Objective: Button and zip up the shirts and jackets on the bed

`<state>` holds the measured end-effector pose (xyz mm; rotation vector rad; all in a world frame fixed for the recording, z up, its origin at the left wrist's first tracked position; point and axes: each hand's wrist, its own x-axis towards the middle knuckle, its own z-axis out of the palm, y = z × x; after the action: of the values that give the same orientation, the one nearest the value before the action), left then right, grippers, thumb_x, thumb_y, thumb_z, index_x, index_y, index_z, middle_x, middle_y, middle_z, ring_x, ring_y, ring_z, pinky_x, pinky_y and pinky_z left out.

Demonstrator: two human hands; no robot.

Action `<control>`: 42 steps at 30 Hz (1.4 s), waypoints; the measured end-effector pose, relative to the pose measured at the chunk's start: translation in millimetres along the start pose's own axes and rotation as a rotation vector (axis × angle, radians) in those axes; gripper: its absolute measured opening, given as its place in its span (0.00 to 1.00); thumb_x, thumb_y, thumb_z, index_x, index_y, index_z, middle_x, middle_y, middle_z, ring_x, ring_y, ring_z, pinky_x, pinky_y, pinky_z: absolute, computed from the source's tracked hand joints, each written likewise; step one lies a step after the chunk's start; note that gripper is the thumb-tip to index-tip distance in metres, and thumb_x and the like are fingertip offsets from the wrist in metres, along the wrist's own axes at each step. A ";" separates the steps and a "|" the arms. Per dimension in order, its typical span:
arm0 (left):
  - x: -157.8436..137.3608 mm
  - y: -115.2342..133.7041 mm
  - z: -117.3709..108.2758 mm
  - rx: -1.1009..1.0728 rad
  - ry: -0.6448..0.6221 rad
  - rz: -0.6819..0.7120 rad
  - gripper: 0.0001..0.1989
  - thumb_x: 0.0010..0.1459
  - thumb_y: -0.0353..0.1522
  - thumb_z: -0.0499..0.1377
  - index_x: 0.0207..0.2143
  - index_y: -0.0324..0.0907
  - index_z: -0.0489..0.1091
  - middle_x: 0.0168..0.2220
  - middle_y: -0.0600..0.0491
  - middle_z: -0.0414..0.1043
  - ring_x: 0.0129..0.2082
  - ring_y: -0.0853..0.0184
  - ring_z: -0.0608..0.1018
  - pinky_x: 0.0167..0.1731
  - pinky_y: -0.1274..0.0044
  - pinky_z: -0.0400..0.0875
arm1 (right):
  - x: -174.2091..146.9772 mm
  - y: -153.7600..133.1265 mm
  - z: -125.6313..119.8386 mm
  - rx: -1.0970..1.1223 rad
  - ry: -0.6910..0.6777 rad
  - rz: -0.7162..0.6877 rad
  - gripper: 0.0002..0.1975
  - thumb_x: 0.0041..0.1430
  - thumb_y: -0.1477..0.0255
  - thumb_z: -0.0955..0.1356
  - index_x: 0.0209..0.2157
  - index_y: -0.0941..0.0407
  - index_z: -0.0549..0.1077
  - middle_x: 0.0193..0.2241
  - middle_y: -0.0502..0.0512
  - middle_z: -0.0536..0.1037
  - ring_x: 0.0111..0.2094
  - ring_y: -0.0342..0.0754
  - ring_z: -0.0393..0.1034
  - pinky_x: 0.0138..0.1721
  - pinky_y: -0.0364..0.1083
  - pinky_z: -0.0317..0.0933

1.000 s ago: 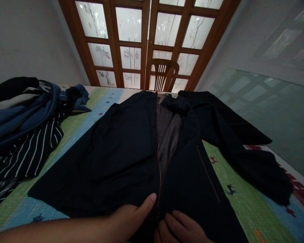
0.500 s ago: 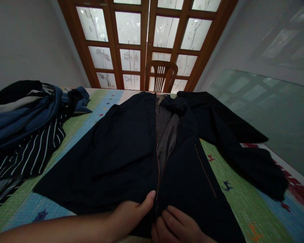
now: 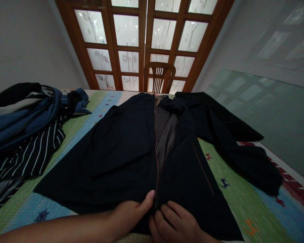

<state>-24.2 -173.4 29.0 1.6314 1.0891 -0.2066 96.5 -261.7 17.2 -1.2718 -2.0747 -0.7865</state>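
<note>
A dark navy jacket (image 3: 121, 145) lies spread front side up, its front zipper (image 3: 157, 168) parted above and the two sides meeting low down near my hands. My left hand (image 3: 130, 212) grips the left front edge at the bottom, thumb on top and the other fingers hidden under the cloth. Just right of the zipper slider (image 3: 155, 204), my right hand (image 3: 174, 221) has its fingers curled closed on the lower front edge. Its fingertips and the zipper's bottom end are hidden. Grey lining (image 3: 164, 128) shows in the opening.
A patterned tablecloth (image 3: 82, 128) covers the table. At left lie a heaped blue garment (image 3: 22, 125) and striped cloth (image 3: 38, 152). A folded black garment (image 3: 233, 118) rests at the far right, near a glass panel (image 3: 276, 118). Behind stands a wooden chair (image 3: 160, 67).
My right hand has moved slightly up and left, closer to the zipper slider. The slider shows more clearly, and the view has shifted a little. My left hand stays nearly in place.
</note>
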 end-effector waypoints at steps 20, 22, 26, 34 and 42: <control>-1.8 3.4 3.3 0.088 -0.093 0.082 0.29 0.45 0.52 0.36 0.14 0.39 0.60 0.15 0.57 0.57 0.18 0.72 0.60 0.19 0.80 0.55 | -1.8 7.2 -7.8 -0.050 0.005 -0.126 0.14 0.55 0.82 0.58 0.26 0.56 0.71 0.22 0.44 0.70 0.26 0.39 0.64 0.29 0.43 0.59; -1.9 1.6 4.6 0.001 -0.139 0.115 0.28 0.44 0.53 0.36 0.13 0.40 0.56 0.15 0.58 0.52 0.19 0.73 0.58 0.20 0.80 0.55 | -0.2 6.8 -7.2 -0.054 0.013 -0.117 0.14 0.55 0.83 0.58 0.25 0.56 0.71 0.20 0.44 0.69 0.25 0.39 0.64 0.28 0.43 0.59; -2.4 1.1 6.0 -0.074 -0.213 0.132 0.27 0.44 0.54 0.37 0.12 0.41 0.52 0.15 0.58 0.49 0.20 0.73 0.57 0.20 0.80 0.54 | 3.1 6.6 -7.0 -0.046 0.012 -0.075 0.15 0.56 0.83 0.57 0.24 0.57 0.70 0.19 0.45 0.70 0.24 0.39 0.63 0.28 0.42 0.59; 0.0 1.4 4.9 -0.003 -0.214 0.044 0.27 0.42 0.55 0.37 0.13 0.41 0.52 0.15 0.59 0.48 0.20 0.73 0.57 0.20 0.79 0.53 | 3.7 9.0 -9.5 0.009 -0.040 -0.012 0.17 0.58 0.81 0.53 0.26 0.58 0.70 0.20 0.47 0.72 0.25 0.41 0.65 0.29 0.44 0.58; 1.6 0.6 3.5 0.048 -0.242 0.013 0.31 0.38 0.59 0.34 0.13 0.42 0.52 0.14 0.59 0.49 0.19 0.72 0.57 0.21 0.78 0.50 | 11.6 17.7 -17.1 0.112 -0.044 0.088 0.16 0.57 0.81 0.53 0.27 0.59 0.68 0.22 0.49 0.73 0.26 0.42 0.66 0.30 0.43 0.58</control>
<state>-21.6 -175.5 27.1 1.6087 0.8945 -0.4130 111.1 -261.0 40.2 -1.3195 -2.0514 -0.6004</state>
